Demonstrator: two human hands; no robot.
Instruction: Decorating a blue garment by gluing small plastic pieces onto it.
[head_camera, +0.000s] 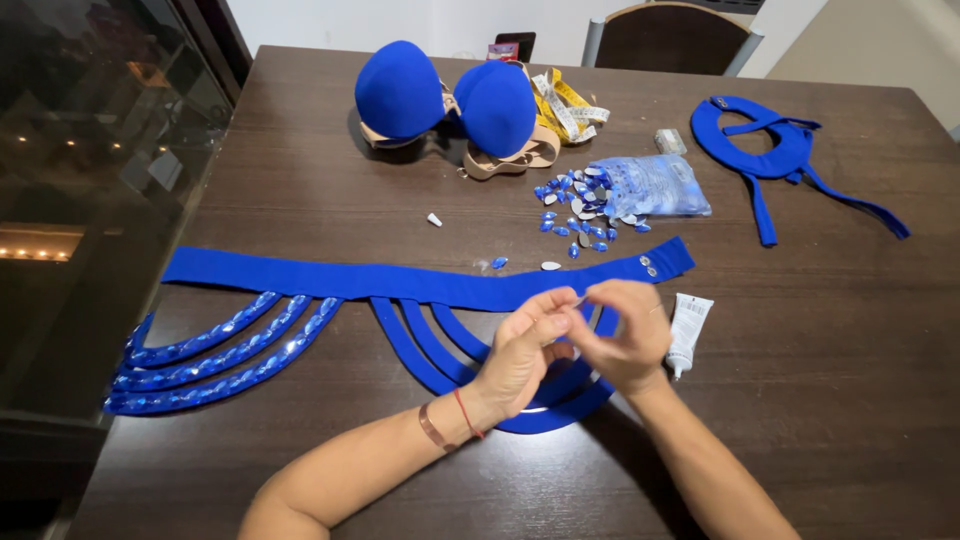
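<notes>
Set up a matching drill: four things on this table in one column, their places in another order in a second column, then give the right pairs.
Things:
1. glue tube
2. bag of blue gems
3. blue padded cups
4. gem-covered strips

Places:
A. far side of the table, beside the measuring tape
B. left end of the blue band
C. just right of the right hand
D. between the cups and the blue strap piece

Pairs: 1-C, 2-D, 3-A, 4-B
</notes>
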